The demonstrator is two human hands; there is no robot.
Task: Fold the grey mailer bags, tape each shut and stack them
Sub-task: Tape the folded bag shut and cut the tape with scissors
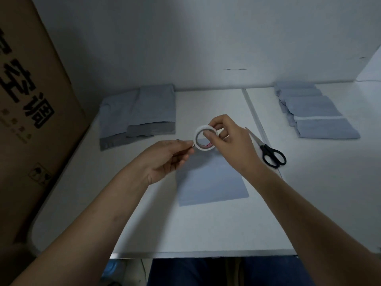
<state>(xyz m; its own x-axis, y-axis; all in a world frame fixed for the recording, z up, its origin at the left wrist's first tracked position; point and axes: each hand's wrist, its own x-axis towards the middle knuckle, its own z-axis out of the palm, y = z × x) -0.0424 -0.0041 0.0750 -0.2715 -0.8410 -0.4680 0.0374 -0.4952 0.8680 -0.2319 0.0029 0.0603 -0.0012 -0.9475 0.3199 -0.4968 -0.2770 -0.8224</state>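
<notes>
Head view: right hand [224,139] grips tape roll [205,139]; left hand [169,157] pinches its edge.

The big cardboard box [31,100] standing at the left of the table carries large black Chinese characters down its side; "空调" reads clearly, the ones above are cut off. Smaller print beneath them is too blurred to read. Lower down sit faint outlined handling symbols. The tape roll [204,139] bears a small red mark, illegible.
</notes>
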